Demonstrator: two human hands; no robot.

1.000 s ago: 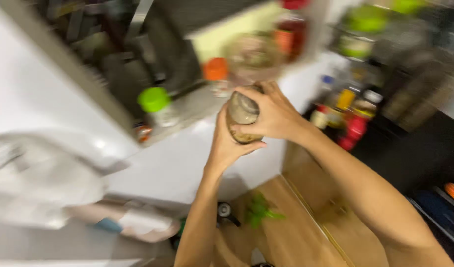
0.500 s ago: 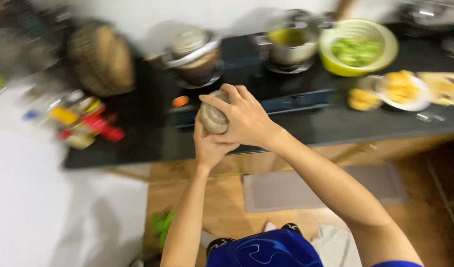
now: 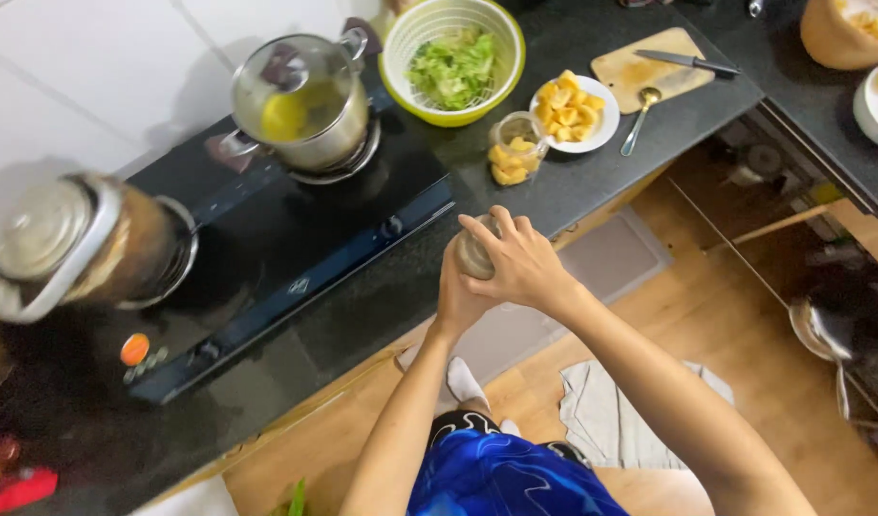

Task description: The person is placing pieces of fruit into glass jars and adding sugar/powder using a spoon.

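Pot point(image 3: 305, 100) sitting on the stove point(image 3: 296, 239), holding yellowish liquid; colander point(image 3: 453, 59) holding green leaves; plate point(image 3: 575, 113) and glass point(image 3: 512, 151) holding yellow chunks. Both hands are gripping a small jar point(image 3: 474, 256) over the counter edge — left hand point(image 3: 458, 296) wrapping it from below, right hand point(image 3: 520, 263) closing over its top. Jar is looking pale, mostly covered.

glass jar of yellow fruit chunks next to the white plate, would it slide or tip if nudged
The glass jar looks squat and about half full, so it probably slides on the smooth dark counter rather than tipping. Being glass, it is likely fragile and fairly heavy for its size.
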